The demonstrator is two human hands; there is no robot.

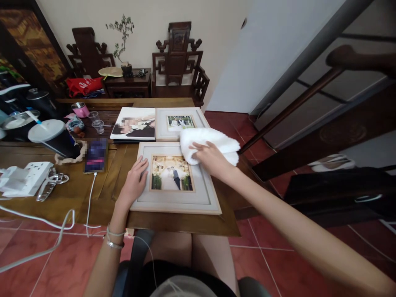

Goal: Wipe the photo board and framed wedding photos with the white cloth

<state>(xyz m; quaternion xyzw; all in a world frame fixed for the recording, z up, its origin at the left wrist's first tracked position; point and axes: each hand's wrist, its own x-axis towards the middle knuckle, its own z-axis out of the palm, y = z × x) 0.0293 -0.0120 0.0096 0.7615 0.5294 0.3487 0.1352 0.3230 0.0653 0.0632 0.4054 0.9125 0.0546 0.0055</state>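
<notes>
A framed photo with a pale wooden border lies flat near the table's front edge. My left hand rests on the frame's left side, fingers stretched out and holding nothing. A fluffy white towel is bunched under my right hand, whose fingers are pressed into it. The towel covers the upper right corner of this frame and part of a second picture frame behind it. Beside that second frame lies a photo album with a picture on its cover, partly blurred out.
Left on the wooden table are a phone on a cable, a power strip, a clear hair clip, a dark lidded cup, a pink cup and small clear cups. A chair stands at right.
</notes>
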